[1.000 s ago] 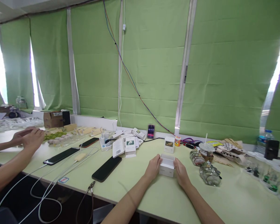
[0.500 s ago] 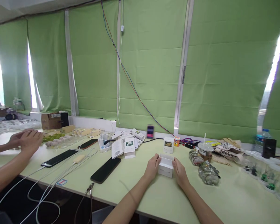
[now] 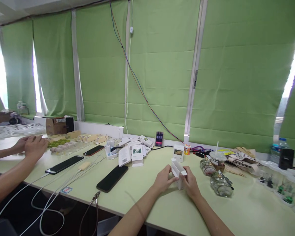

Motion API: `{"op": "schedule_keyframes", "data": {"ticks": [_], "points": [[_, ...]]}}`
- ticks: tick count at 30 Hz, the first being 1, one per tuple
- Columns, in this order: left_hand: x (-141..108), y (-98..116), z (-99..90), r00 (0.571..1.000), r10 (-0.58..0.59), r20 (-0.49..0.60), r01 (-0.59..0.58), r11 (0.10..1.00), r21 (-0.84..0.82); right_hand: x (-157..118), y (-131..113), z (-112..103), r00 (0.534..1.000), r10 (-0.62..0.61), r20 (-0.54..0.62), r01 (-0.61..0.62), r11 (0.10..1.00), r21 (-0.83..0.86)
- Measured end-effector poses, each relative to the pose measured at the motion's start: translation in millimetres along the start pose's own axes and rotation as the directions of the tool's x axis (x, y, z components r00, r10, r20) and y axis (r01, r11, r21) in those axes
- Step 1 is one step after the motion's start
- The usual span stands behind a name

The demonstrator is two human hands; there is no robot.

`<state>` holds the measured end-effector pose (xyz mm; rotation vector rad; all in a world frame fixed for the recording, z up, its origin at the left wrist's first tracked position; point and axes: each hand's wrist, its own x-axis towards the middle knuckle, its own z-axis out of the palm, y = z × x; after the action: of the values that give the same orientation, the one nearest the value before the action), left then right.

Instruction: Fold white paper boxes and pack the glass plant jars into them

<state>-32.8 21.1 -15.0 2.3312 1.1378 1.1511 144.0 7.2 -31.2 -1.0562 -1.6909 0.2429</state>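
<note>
A small white cardboard box (image 3: 178, 169) with its top flaps up is between my hands, turned so that a narrow side faces me. My left hand (image 3: 164, 179) grips its left side, the thumb lying across the near face. On the opposite side my right hand (image 3: 190, 183) holds it, fingers near the rim. Whatever is inside the box cannot be seen. Just beyond stands another white box (image 3: 178, 153) with a picture on its front. Several flattened or loose white boxes (image 3: 137, 154) lie in a pile further left.
Left of my arms are a black phone (image 3: 112, 178), two more phones and white charging cables (image 3: 46, 203). Another person's hands (image 3: 35, 147) are at the far left by an egg-like tray (image 3: 64, 146). Glass jars (image 3: 221, 184), a drink cup (image 3: 216, 158) and clear containers (image 3: 286, 188) stand right.
The box in my hands has turned from its wide face to a narrow side, and its flaps now show. My left thumb has moved across the front. The view has shifted slightly.
</note>
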Motion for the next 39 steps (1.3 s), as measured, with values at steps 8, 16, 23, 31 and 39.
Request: {"op": "schedule_keyframes", "data": {"ticks": [8, 16, 23, 31, 39], "points": [[1, -3, 2.4, 0.993, -0.080, 0.091, 0.095, 0.979, -0.181, 0, -2, 3, 0.997, -0.021, 0.071, 0.007, 0.981, 0.195], [11, -17, 13.3, 0.984, -0.174, 0.033, 0.158, 0.775, -0.611, 7, 9, 1, 0.951, 0.188, -0.246, -0.174, 0.982, 0.079], [8, -13, 8.2, 0.994, -0.080, 0.078, 0.111, 0.762, -0.638, 7, 10, 5, 0.967, 0.202, -0.156, -0.179, 0.973, 0.146], [9, -14, 7.8, 0.999, -0.012, 0.033, 0.028, 0.846, -0.532, 5, 3, 2, 0.988, 0.081, -0.134, -0.084, 0.996, -0.019], [10, -27, 14.1, 0.998, 0.060, -0.018, -0.062, 0.943, -0.327, 4, 5, 3, 0.994, 0.102, -0.034, -0.097, 0.987, 0.127]]}}
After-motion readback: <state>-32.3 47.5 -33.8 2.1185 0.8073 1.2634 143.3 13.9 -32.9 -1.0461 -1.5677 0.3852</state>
